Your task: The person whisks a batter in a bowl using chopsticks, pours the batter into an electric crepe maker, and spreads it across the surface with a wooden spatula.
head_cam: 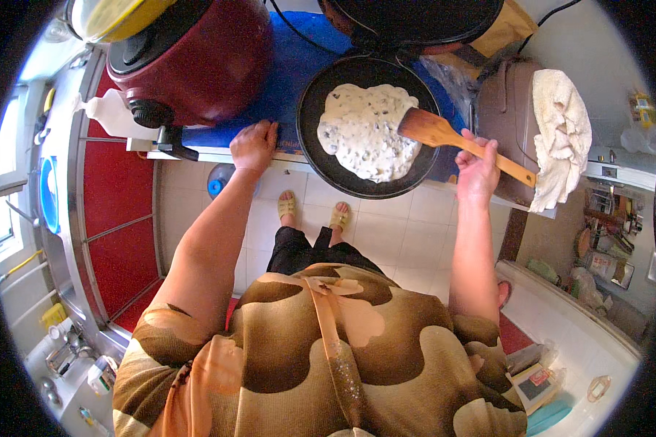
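Observation:
My right hand (478, 166) grips the handle of a wooden spatula (429, 128), whose flat blade rests on the right part of a pale, lumpy batter (369, 131) with dark bits. The batter lies spread in a round black pan (311, 155), which belongs to an electric griddle with its raised lid (415, 19) behind. At the counter's front edge, left of the pan, my left hand (255, 145) rests with its fingers curled down; no object shows in it.
A dark red air fryer (213, 65) stands at the left, with a yellow-rimmed bowl (117, 19) on top. A white plastic bottle (115, 114) is beside it. Right of the pan, a white cloth (563, 136) hangs over a brown appliance (505, 114). Black cords run behind.

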Demonstrator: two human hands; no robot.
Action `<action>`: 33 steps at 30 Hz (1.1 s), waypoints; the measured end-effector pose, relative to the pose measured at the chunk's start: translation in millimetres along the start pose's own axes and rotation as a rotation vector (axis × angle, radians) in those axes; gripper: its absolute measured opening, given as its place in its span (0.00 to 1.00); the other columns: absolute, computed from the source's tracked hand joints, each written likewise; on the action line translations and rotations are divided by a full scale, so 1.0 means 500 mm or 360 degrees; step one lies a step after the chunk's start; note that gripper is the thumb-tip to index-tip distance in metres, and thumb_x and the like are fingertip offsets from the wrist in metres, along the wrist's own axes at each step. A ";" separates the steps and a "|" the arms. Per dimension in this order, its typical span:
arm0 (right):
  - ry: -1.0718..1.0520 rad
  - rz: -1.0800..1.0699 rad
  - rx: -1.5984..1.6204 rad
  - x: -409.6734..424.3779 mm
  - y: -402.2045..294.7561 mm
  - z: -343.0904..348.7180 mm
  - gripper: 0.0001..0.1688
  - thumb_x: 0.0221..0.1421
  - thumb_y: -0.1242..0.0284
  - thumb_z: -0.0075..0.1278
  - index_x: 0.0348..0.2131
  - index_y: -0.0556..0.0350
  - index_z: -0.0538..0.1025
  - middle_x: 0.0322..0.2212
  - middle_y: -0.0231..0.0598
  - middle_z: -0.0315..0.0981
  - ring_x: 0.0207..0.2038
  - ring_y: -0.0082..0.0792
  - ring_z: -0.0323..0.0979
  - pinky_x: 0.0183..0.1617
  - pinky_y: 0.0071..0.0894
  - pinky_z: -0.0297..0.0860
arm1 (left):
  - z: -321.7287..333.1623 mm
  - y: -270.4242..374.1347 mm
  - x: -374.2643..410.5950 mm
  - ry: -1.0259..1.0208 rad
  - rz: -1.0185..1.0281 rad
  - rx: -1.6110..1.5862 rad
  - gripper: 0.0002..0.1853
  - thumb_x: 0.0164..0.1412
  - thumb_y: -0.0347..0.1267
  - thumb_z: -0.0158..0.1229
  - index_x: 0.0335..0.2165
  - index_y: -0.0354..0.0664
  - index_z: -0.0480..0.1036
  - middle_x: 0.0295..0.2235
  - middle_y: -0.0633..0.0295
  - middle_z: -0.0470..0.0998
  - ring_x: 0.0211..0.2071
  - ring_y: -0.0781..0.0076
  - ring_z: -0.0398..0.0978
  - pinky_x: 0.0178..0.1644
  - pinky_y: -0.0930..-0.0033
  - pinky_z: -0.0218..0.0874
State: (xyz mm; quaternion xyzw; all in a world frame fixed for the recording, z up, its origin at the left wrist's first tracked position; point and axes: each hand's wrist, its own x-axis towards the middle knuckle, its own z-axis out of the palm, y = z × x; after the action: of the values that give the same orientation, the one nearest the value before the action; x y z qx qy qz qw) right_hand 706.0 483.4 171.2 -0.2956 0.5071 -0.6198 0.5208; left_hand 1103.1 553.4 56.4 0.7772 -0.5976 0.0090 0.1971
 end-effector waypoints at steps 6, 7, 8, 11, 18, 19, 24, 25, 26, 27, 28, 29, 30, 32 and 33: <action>0.0054 -0.0027 -0.0094 -0.042 -0.041 -0.054 0.19 0.62 0.55 0.41 0.32 0.53 0.68 0.37 0.51 0.74 0.19 0.23 0.66 0.24 0.21 0.64 | 0.000 0.005 0.001 -0.0002 -0.0015 -0.0025 0.15 0.58 0.44 0.50 0.22 0.47 0.70 0.23 0.57 0.75 0.27 0.54 0.74 0.30 0.53 0.64; 0.0025 -0.0051 -0.0124 -0.048 -0.046 -0.055 0.19 0.62 0.55 0.41 0.32 0.52 0.68 0.37 0.51 0.74 0.19 0.23 0.66 0.24 0.21 0.64 | -0.001 0.004 0.001 0.0000 -0.0015 -0.0029 0.15 0.58 0.44 0.50 0.22 0.47 0.70 0.23 0.57 0.75 0.27 0.54 0.74 0.29 0.53 0.64; -0.0006 -0.0076 -0.0155 -0.057 -0.052 -0.054 0.19 0.62 0.55 0.41 0.32 0.52 0.68 0.37 0.51 0.74 0.19 0.22 0.66 0.24 0.21 0.64 | -0.004 0.004 0.001 -0.0018 -0.0020 -0.0028 0.15 0.58 0.44 0.50 0.22 0.47 0.70 0.23 0.57 0.75 0.28 0.54 0.74 0.29 0.53 0.64; 0.0004 -0.0097 -0.0240 -0.081 -0.080 -0.073 0.19 0.62 0.54 0.40 0.32 0.50 0.68 0.36 0.51 0.74 0.20 0.22 0.66 0.23 0.20 0.64 | -0.015 0.006 0.000 -0.0045 -0.0043 0.0005 0.15 0.58 0.44 0.50 0.22 0.47 0.70 0.23 0.57 0.75 0.28 0.54 0.74 0.30 0.54 0.64; -0.0080 -0.0189 -0.0145 -0.100 -0.100 -0.042 0.20 0.62 0.54 0.40 0.32 0.52 0.69 0.36 0.53 0.74 0.21 0.25 0.67 0.23 0.21 0.66 | -0.011 0.006 -0.002 -0.0046 -0.0046 0.0012 0.15 0.58 0.43 0.50 0.21 0.47 0.70 0.22 0.57 0.75 0.27 0.54 0.74 0.29 0.54 0.64; -0.0105 -0.0147 -0.0067 -0.100 -0.084 -0.032 0.19 0.62 0.54 0.40 0.32 0.51 0.69 0.37 0.52 0.74 0.21 0.25 0.67 0.24 0.22 0.65 | -0.009 0.013 0.003 -0.0053 -0.0044 0.0030 0.16 0.58 0.43 0.50 0.21 0.47 0.70 0.22 0.57 0.75 0.27 0.54 0.74 0.29 0.54 0.64; -0.0109 -0.0087 0.0050 -0.131 0.013 0.060 0.19 0.61 0.54 0.41 0.34 0.51 0.67 0.38 0.51 0.74 0.20 0.27 0.70 0.24 0.23 0.68 | -0.014 0.008 0.001 -0.0066 -0.0035 0.0049 0.15 0.58 0.43 0.49 0.22 0.46 0.69 0.22 0.57 0.75 0.27 0.53 0.74 0.29 0.54 0.64; -0.0086 -0.0080 0.0066 -0.143 0.023 0.068 0.18 0.62 0.55 0.40 0.34 0.51 0.66 0.37 0.51 0.74 0.20 0.28 0.70 0.24 0.24 0.68 | -0.015 0.009 0.001 -0.0060 -0.0032 0.0048 0.15 0.58 0.43 0.49 0.22 0.46 0.69 0.22 0.57 0.75 0.27 0.53 0.74 0.29 0.54 0.64; -0.0044 -0.0099 0.0084 -0.152 0.031 0.068 0.18 0.62 0.56 0.40 0.34 0.51 0.66 0.37 0.51 0.74 0.21 0.29 0.70 0.25 0.25 0.68 | -0.016 0.010 0.002 -0.0054 -0.0026 0.0046 0.15 0.58 0.44 0.49 0.22 0.46 0.69 0.22 0.57 0.75 0.27 0.53 0.74 0.29 0.53 0.64; -0.0001 -0.0110 0.0100 -0.163 0.042 0.065 0.18 0.62 0.56 0.40 0.33 0.52 0.66 0.37 0.52 0.74 0.21 0.29 0.71 0.25 0.26 0.69 | -0.016 0.010 0.001 -0.0053 -0.0022 0.0042 0.15 0.58 0.44 0.49 0.22 0.46 0.69 0.22 0.57 0.75 0.27 0.53 0.74 0.30 0.54 0.64; 0.0046 -0.0136 0.0123 -0.176 0.049 0.060 0.18 0.62 0.56 0.40 0.33 0.52 0.67 0.37 0.52 0.74 0.21 0.30 0.71 0.25 0.26 0.69 | -0.016 0.010 0.002 -0.0052 -0.0014 0.0037 0.15 0.58 0.44 0.49 0.23 0.46 0.69 0.23 0.57 0.75 0.28 0.53 0.74 0.30 0.54 0.64; 0.0096 -0.0163 0.0146 -0.193 0.054 0.052 0.18 0.62 0.56 0.41 0.33 0.52 0.67 0.37 0.52 0.73 0.22 0.31 0.71 0.25 0.26 0.69 | -0.017 0.008 0.002 -0.0052 -0.0004 0.0030 0.15 0.58 0.44 0.49 0.23 0.46 0.69 0.23 0.57 0.75 0.28 0.54 0.74 0.30 0.54 0.64; 0.0148 -0.0195 0.0165 -0.210 0.057 0.042 0.18 0.62 0.56 0.41 0.33 0.52 0.67 0.37 0.52 0.73 0.22 0.32 0.71 0.26 0.27 0.69 | -0.017 0.007 0.002 -0.0078 -0.0005 0.0035 0.15 0.58 0.44 0.49 0.23 0.47 0.69 0.23 0.58 0.75 0.28 0.54 0.74 0.30 0.53 0.64; 0.0223 -0.0169 0.0180 -0.247 0.064 0.012 0.18 0.61 0.57 0.41 0.32 0.52 0.67 0.37 0.52 0.73 0.23 0.33 0.71 0.25 0.28 0.69 | -0.020 0.005 0.003 -0.0132 0.0002 0.0044 0.15 0.58 0.44 0.50 0.23 0.47 0.70 0.23 0.58 0.75 0.28 0.54 0.74 0.30 0.53 0.64; 0.0261 -0.0162 0.0192 -0.265 0.063 0.000 0.17 0.61 0.57 0.42 0.32 0.52 0.67 0.37 0.52 0.73 0.24 0.34 0.71 0.25 0.28 0.69 | -0.020 0.004 0.005 -0.0134 0.0029 0.0016 0.15 0.58 0.44 0.50 0.23 0.47 0.70 0.23 0.58 0.75 0.28 0.54 0.74 0.30 0.53 0.64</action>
State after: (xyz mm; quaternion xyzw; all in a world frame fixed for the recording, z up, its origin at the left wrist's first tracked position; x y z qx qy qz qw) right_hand 754.4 610.6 163.2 -0.2375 0.4942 -0.6969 0.4622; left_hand 1104.0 553.7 66.8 0.7724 -0.6123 -0.0190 0.1676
